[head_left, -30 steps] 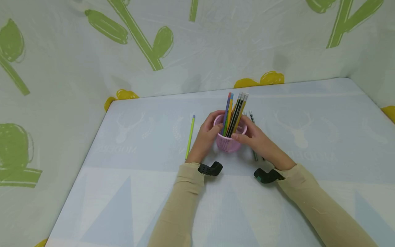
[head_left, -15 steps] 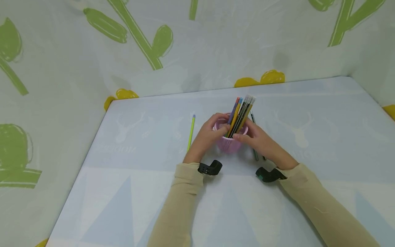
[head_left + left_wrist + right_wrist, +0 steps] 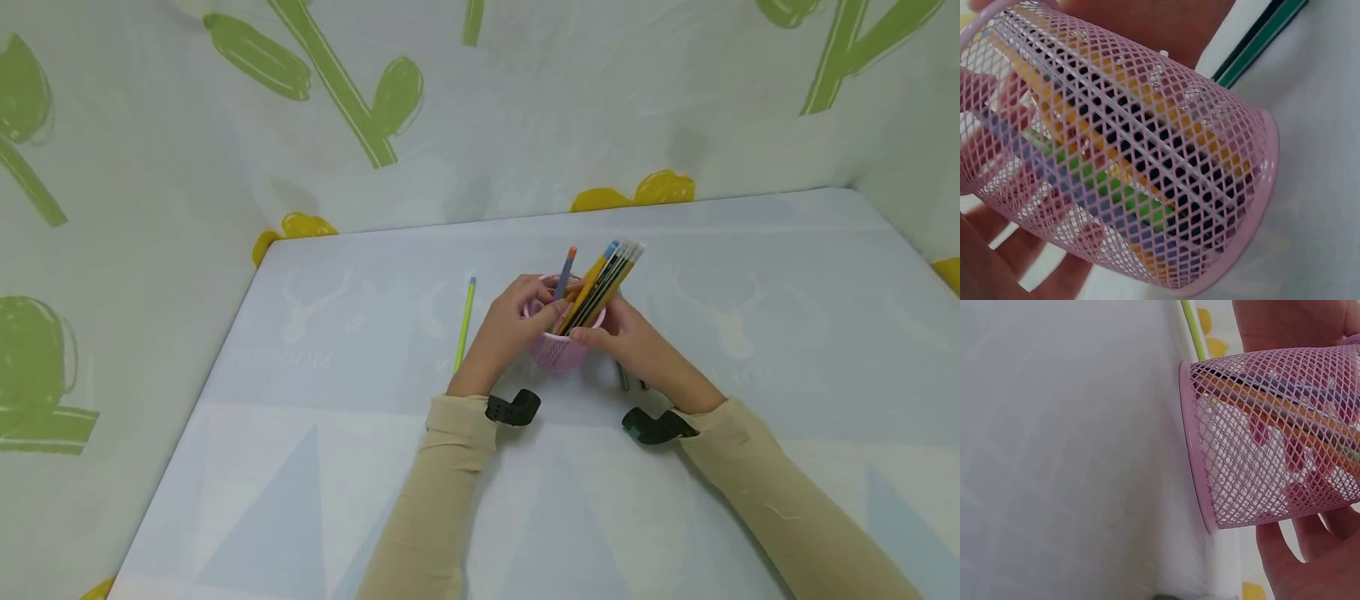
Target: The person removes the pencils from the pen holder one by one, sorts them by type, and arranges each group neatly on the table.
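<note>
A pink mesh pencil holder [image 3: 558, 354] stands between both hands, several pencils [image 3: 600, 287] leaning right inside it. A purple pencil [image 3: 566, 271] with an orange end sits apart from the bundle, to its left. My left hand [image 3: 506, 333] reaches over the left rim, its thumb and fingers about the pencils; part of the fingers is hidden behind them. My right hand [image 3: 633, 346] grips the holder's right side, thumb at the near rim. Through the mesh [image 3: 1129, 150] in the left wrist view, black, yellow, green and purple shafts show. In the right wrist view, right-hand fingers [image 3: 1285, 550] wrap behind the holder [image 3: 1260, 444].
A lime-green pencil [image 3: 465, 325] lies on the table to the left of the holder. Dark green pencils [image 3: 622, 377] lie to its right, partly under the right hand. The white-and-blue patterned tabletop [image 3: 300, 492] meets a wall covering [image 3: 510, 133] behind.
The pencil bundle has tilted to the right within the holder. The purple pencil has come apart from it on the left. My left thumb and fingers have moved rightward over the rim.
</note>
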Available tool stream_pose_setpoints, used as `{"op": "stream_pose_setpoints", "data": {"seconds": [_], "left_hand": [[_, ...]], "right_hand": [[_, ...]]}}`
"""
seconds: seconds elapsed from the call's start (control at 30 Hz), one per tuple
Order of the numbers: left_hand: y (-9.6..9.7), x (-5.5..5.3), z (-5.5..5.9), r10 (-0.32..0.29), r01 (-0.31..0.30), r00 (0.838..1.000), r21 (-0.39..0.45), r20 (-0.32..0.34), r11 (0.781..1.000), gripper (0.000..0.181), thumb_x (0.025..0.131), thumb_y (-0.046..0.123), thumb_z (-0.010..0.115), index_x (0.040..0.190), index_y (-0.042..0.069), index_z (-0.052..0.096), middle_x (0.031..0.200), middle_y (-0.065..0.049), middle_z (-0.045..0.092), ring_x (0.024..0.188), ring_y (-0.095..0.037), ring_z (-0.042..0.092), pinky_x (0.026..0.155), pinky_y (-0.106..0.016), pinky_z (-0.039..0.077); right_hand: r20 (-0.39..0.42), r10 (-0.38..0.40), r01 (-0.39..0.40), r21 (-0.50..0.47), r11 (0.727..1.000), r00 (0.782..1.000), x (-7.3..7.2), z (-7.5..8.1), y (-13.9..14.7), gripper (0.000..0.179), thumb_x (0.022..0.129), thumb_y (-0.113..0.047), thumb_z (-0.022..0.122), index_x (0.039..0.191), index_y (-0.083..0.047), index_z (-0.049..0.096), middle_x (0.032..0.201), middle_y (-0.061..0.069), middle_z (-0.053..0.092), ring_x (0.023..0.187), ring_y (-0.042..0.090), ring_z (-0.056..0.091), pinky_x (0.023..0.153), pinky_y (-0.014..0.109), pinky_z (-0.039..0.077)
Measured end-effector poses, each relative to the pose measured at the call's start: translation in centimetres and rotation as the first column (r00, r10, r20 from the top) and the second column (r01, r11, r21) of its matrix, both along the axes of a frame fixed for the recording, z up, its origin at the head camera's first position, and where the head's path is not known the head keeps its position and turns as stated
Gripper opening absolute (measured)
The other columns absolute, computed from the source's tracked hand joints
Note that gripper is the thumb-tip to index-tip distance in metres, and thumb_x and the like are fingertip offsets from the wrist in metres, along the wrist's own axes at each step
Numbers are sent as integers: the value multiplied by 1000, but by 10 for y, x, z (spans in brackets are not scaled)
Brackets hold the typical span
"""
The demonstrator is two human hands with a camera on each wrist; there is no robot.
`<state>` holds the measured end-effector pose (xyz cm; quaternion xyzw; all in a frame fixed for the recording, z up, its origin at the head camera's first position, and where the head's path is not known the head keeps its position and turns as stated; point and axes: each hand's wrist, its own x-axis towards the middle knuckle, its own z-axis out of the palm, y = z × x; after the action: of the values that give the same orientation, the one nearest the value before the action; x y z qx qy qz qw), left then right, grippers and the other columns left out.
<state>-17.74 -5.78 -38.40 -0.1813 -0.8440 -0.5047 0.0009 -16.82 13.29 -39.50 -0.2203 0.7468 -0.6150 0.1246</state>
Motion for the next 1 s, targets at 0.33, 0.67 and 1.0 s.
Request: {"op": "stream_pose_setpoints", "data": {"seconds": [0.33,0.67,1.0], "left_hand": [[-7,-2,-3,56,-50,993,53,-108,997,40,87,51,45,100,20,67,115,17,51,103,0,46,83,-24,44],[-17,7,18,106,-92,994,406,-12,909,29,94,25,44,93,2,62,101,-5,61,95,-13,55,80,-34,48],[-24,9,21,120,-133,991,576,60,807,35,95,24,41,97,-6,58,87,-14,63,78,-23,61,77,-42,48]], "right_hand": [[14,-20,20,0,1000,1000,2,3,-1,72,87,-16,56,141,-24,9,138,3,28,120,23,35,99,45,29],[-13,-15,15,-6,1000,1000,-1,-2,-2,55,88,-18,56,134,-16,26,138,1,28,122,23,33,100,46,28],[-1,-11,11,-16,1000,1000,-2,-3,-2,54,88,-17,56,133,-20,27,140,-2,27,123,20,33,97,43,32]]}}
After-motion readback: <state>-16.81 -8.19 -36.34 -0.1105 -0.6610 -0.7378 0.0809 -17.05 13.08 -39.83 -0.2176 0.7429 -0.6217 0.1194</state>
